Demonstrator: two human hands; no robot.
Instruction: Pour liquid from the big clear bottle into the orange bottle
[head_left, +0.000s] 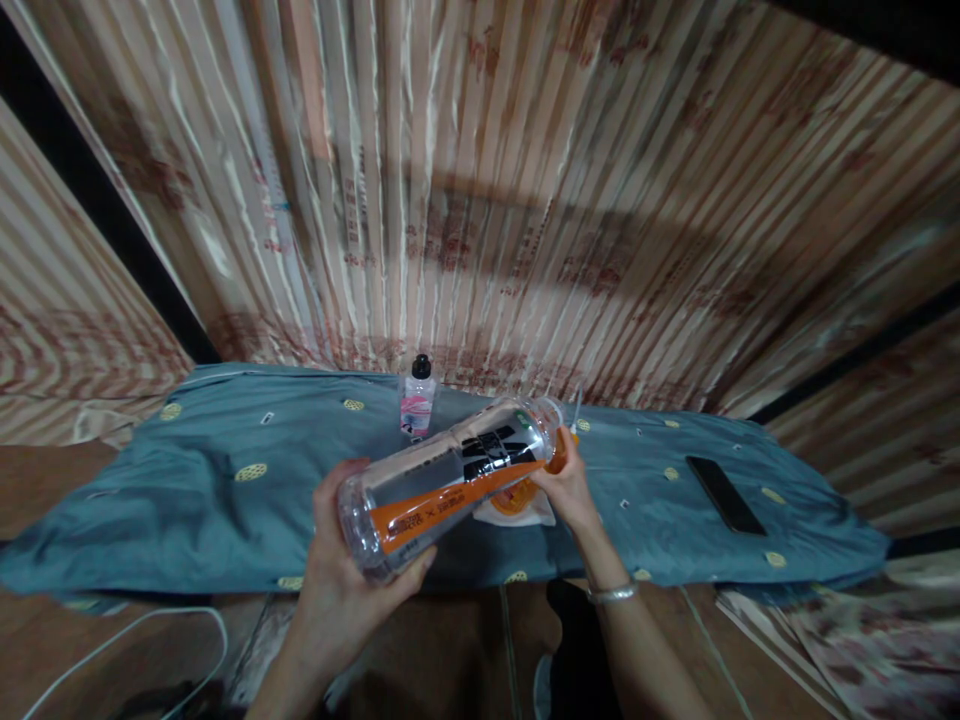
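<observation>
A large clear plastic bottle or jar with an orange and black label is held tilted above the cloth-covered surface, its left end lower. My left hand wraps round its left end. At the other end, my right hand has its fingers closed by the rim, next to something orange that is partly hidden. Below the bottle lies a white item with an orange print, partly covered. A small clear bottle with a black cap and pink label stands behind it.
Teal patterned cloth covers the low surface. A black phone lies on its right part. Striped curtains hang behind, with dark poles at both sides. A white cable lies at the lower left.
</observation>
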